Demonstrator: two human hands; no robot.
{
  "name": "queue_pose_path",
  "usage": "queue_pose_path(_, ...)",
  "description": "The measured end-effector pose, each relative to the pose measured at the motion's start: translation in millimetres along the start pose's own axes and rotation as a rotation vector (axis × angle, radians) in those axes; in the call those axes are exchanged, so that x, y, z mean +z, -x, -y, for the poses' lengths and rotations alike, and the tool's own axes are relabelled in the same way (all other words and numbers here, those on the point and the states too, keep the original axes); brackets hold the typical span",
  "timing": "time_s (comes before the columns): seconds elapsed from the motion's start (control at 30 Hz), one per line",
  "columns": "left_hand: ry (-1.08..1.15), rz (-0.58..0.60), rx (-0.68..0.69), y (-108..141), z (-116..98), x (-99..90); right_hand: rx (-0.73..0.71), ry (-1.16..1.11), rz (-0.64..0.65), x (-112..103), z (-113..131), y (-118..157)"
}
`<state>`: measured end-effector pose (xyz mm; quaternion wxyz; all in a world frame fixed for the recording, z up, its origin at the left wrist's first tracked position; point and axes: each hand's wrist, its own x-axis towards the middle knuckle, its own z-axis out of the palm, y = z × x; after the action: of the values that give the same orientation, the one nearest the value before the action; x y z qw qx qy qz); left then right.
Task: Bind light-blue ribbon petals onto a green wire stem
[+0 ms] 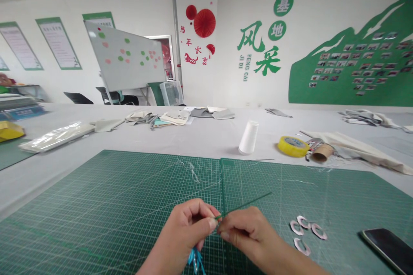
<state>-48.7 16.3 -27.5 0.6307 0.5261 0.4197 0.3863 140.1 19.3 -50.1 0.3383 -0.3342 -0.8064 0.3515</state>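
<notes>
A: What's in the hands in the head view?

B: The left hand (187, 232) and right hand (245, 236) pinch a thin green wire (245, 205), all fingers (211, 223) closed on it; it points toward two o'clock.

A: Around them?

B: Blue strands (195, 262) hang at six o'clock over a green cutting mat (112, 206); curled white paper rings (302, 222) lie at three.

I can't see the near end of the green wire (248, 203); the left hand (185, 232) and right hand (245, 234) cover it. The blue strands (195, 262) run off the bottom edge, the phone (389, 249) is cut off at the right, and the wall photos (358, 62) are too small for me to make out.
</notes>
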Motion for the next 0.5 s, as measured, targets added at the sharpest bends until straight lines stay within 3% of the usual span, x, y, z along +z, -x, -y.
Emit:
queue_pose_path(0.3,0.015,0.023,0.019,-2.1,4.6,-2.6,-0.004,0.002,0.009,-0.3,2.1,-3.5)
queue_pose_path(0.5,-0.005,-0.029,-0.002,-3.8,7.7,-3.0,-0.005,0.006,0.015,1.5,0.1,-3.8)
